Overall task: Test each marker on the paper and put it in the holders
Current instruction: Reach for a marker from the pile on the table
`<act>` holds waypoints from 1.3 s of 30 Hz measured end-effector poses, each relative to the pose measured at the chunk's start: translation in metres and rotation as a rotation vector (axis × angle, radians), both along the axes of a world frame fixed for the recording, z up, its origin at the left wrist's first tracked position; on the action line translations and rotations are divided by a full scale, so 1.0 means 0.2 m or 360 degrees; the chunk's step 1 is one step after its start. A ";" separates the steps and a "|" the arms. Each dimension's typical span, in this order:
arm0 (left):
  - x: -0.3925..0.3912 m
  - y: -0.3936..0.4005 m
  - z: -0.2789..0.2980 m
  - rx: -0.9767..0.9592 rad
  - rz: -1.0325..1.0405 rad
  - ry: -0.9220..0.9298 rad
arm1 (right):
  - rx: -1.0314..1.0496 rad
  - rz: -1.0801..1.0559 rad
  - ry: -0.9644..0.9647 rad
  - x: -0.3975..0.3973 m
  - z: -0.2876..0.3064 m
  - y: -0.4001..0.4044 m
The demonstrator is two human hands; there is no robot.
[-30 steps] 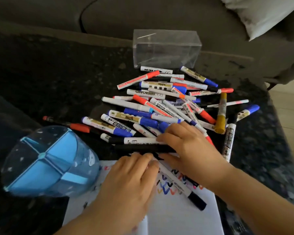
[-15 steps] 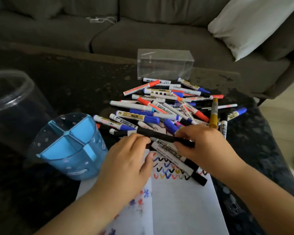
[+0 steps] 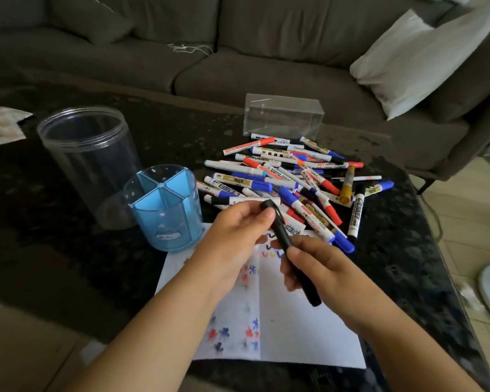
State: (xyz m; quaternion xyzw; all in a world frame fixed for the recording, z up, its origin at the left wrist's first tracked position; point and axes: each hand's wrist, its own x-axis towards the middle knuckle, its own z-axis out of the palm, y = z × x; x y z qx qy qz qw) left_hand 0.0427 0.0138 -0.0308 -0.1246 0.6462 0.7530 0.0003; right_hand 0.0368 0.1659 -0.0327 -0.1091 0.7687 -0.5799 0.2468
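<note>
Right hand [image 3: 320, 273] clamping barrel of black marker [image 3: 287, 244]; left hand [image 3: 238, 236] pinching cap end, both above paper [image 3: 309, 329]. Advice: pulling cap straight along barrel, keeping grip firm. Blue holder [image 3: 164, 205] sitting left of left hand.

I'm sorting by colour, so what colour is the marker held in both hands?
Black all over: the marker shows best in the head view.

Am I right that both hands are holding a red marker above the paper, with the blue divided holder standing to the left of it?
Not quite: the head view shows the marker is black, not red. The rest stands: the left hand and right hand hold it above the paper, with the blue divided holder to the left.
</note>
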 end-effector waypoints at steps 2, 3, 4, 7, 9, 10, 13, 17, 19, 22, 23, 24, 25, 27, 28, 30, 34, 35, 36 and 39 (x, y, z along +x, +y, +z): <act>0.03 0.02 0.00 0.0053 -0.0106 -0.0007 | -0.0057 -0.0046 0.0068 0.04 -0.01 -0.03; 0.05 0.04 -0.01 0.0081 -0.0167 -0.0006 | -0.0110 -0.0100 0.0078 0.07 -0.03 -0.04; 0.06 0.05 -0.03 0.0107 -0.0221 -0.0007 | -0.0169 -0.0165 0.0070 0.10 -0.04 -0.05; 0.07 0.09 -0.07 0.0085 -0.0349 0.0032 | -0.0248 -0.0303 -0.0018 0.14 -0.06 -0.05; 0.06 0.09 -0.08 0.0150 -0.0367 0.0069 | -0.0276 -0.0350 -0.0108 0.14 -0.06 -0.04; 0.05 0.09 -0.08 0.0201 -0.0359 0.0074 | -0.0305 -0.0348 -0.0134 0.14 -0.05 -0.03; 0.05 0.09 -0.08 0.0202 -0.0325 0.0075 | -0.0303 -0.0339 -0.0148 0.12 -0.04 -0.05; 0.04 0.10 -0.11 0.0121 -0.0135 0.0024 | -0.0111 -0.0384 -0.0039 0.09 -0.09 -0.08; 0.03 0.10 -0.13 0.0086 -0.0039 -0.0027 | 0.0056 -0.0366 0.0087 0.08 -0.11 -0.09; 0.03 0.11 -0.16 0.0074 0.0081 -0.0108 | 0.0295 -0.0368 0.0360 0.08 -0.13 -0.10; 0.03 0.11 -0.17 0.0077 0.0116 -0.0133 | 0.0349 -0.0384 0.0452 0.08 -0.13 -0.10; 0.03 0.11 -0.18 0.0083 0.0137 -0.0157 | 0.0398 -0.0389 0.0525 0.08 -0.13 -0.10; 0.03 0.11 -0.18 0.0086 0.0136 -0.0175 | 0.0442 -0.0382 0.0572 0.09 -0.13 -0.10; 0.03 0.09 -0.18 0.0075 0.0022 -0.0151 | 0.0458 -0.0345 0.0516 0.09 -0.13 -0.08; 0.04 0.08 -0.18 0.0111 -0.0083 -0.0113 | 0.0343 -0.0336 0.0356 0.09 -0.12 -0.07; 0.05 0.04 -0.16 0.0377 -0.0313 -0.0055 | -0.0168 -0.0296 -0.0196 0.10 -0.09 -0.05; 0.07 0.02 -0.13 0.0792 -0.0650 0.0061 | -0.1067 -0.0059 -0.0976 0.12 -0.07 -0.02; 0.07 0.02 -0.13 0.0841 -0.0671 0.0090 | -0.1188 0.0020 -0.1053 0.12 -0.07 -0.02; 0.08 0.02 -0.13 0.0892 -0.0674 0.0106 | -0.1290 0.0092 -0.1105 0.12 -0.08 -0.02; 0.09 0.04 -0.13 0.0796 -0.0612 0.0137 | -0.1353 0.0087 -0.1111 0.12 -0.07 -0.02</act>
